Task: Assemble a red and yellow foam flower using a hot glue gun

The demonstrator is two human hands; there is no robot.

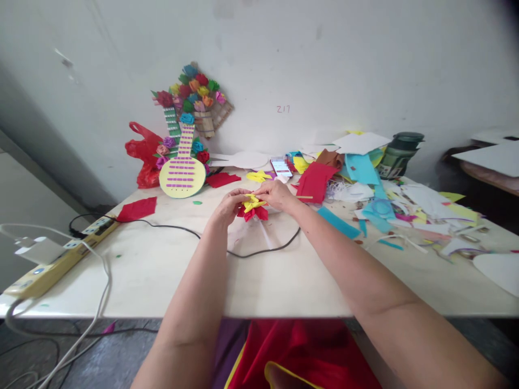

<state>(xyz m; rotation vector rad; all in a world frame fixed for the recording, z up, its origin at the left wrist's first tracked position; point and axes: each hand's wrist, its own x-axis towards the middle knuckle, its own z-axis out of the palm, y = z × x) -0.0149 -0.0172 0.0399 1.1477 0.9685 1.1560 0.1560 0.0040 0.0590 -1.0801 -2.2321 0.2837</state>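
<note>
Over the middle of the table, my left hand (pixel 232 205) and my right hand (pixel 276 194) meet at a paper flower (pixel 253 203) with a yellow centre and red outer petals. Fingers of the left hand close on the flower's left side. Those of the right hand pinch its yellow part from above and the right; the fingertips are partly hidden. A pale strip (pixel 264 233) shows below the flower. Just behind the hands lie a yellow paper piece (pixel 258 176) and a phone (pixel 281 167) with a lit screen.
Paper scraps (pixel 409 210) and a dark green bottle (pixel 401 155) cover the right side. A yellow lute-shaped craft (pixel 182 175), paper flowers (pixel 197 89) and a red bag (pixel 144 156) stand at the back left. A black cable (pixel 259 253) runs from the power strip (pixel 60 259).
</note>
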